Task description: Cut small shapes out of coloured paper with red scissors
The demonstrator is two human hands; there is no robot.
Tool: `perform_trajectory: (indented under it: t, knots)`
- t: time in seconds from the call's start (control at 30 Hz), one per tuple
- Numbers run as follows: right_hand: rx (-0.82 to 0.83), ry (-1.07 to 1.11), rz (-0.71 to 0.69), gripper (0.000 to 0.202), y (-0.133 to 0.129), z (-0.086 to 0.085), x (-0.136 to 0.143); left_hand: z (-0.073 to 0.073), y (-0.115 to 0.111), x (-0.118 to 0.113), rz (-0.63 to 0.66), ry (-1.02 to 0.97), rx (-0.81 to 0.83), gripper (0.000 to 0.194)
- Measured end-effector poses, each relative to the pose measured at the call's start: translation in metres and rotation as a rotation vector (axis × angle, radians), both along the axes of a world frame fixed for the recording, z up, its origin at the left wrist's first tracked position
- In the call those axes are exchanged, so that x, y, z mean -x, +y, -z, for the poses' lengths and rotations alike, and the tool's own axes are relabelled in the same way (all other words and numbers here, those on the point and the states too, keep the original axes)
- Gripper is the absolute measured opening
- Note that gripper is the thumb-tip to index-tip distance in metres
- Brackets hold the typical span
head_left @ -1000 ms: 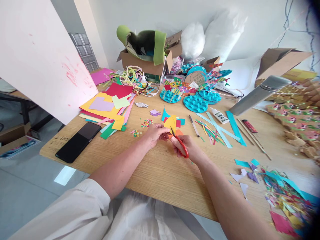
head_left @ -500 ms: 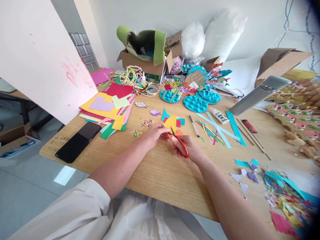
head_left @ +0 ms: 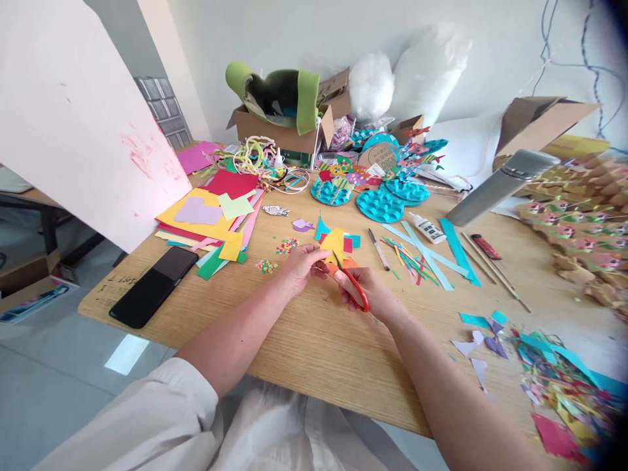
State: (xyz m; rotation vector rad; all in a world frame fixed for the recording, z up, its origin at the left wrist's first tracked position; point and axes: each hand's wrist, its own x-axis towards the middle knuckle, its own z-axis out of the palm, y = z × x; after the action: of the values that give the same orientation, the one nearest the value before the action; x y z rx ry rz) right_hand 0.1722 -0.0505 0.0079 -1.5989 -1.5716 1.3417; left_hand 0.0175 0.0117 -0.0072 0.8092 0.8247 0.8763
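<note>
Near the middle of the wooden table, my left hand (head_left: 304, 267) pinches a piece of yellow paper (head_left: 333, 241) by its lower left edge. My right hand (head_left: 364, 294) is wrapped round red-handled scissors (head_left: 359, 293), their blades at the yellow paper. Orange paper shows just below it, partly hidden by the fingers. Behind the yellow paper lie teal and dark red pieces (head_left: 348, 244). A purple paper fish shape (head_left: 303, 225) and small piles of coloured dots (head_left: 287, 246) lie to the left of these.
A black phone (head_left: 154, 286) and stacked coloured paper (head_left: 196, 216) lie at left. Teal discs (head_left: 380, 205) stand behind. At right are a glue bottle (head_left: 426, 229), paper strips (head_left: 432, 252), a grey flask (head_left: 500, 188) and a scrap heap (head_left: 554, 386). A white board (head_left: 98, 131) leans at far left.
The view has shifted slightly. The yellow paper has changed its angle a little between the scissor blades, and both hands keep their hold.
</note>
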Motion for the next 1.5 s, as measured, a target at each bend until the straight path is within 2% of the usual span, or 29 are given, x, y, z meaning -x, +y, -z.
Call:
perform_trajectory:
  t: [0.23,0.47,0.73,0.97,1.3,1.5]
  knots:
    - [0.001,0.024,0.023,0.053,0.0006,-0.0014,0.0001,0.0040,0.0023,0.0009,0.000,0.038,-0.079,0.034]
    - [-0.025,0.015,0.001,0.052,0.0030,0.0036,-0.0017,0.0047,0.0031,0.0018,0.005,0.046,-0.089,0.036]
    - [-0.031,0.023,-0.005,0.053,0.0017,-0.0010,-0.0020,0.0092,0.0053,0.0029,0.023,0.065,-0.100,0.032]
    - [-0.013,0.046,-0.031,0.054,0.0019,-0.0019,-0.0029,0.0068,0.0046,0.0035,0.059,0.053,-0.106,0.035]
    - [-0.018,0.136,-0.040,0.053,0.0025,-0.0031,-0.0061,0.0034,0.0013,0.0011,-0.009,0.033,-0.062,0.038]
    - [-0.003,0.175,-0.013,0.053,0.0025,-0.0027,-0.0081,0.0017,-0.0004,0.0013,0.031,-0.017,-0.035,0.035]
